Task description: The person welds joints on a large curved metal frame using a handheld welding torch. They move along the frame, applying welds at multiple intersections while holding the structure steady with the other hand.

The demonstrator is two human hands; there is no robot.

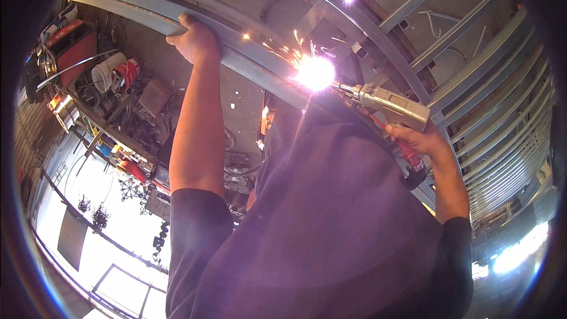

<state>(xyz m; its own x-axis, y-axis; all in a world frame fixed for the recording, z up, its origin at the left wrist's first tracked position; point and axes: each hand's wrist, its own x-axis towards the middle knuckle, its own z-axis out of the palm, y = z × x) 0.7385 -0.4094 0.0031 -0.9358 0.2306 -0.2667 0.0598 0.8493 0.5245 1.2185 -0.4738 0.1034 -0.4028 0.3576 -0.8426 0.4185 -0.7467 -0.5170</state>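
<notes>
My left hand [196, 41] is closed over a long grey steel tube [245, 62], its arm stretched forward. My right hand [418, 139] grips the back of a tan, metallic welding gun [387, 101] with a narrow nozzle pointing left. A white-violet arc [315, 74] burns at the nozzle's tip, against the tube, and orange sparks fly up and left from it. The glare hides the exact spot where the tip meets the steel. Below my right hand is a red thing [410, 155], partly hidden, that I cannot make out.
A curved steel frame with crossbars [407, 20] spans the far right. Many long metal tubes [502, 136] lie stacked at the right. Left, on the floor, are a red box [74, 50], a white bucket [108, 74] and scattered scrap [139, 121].
</notes>
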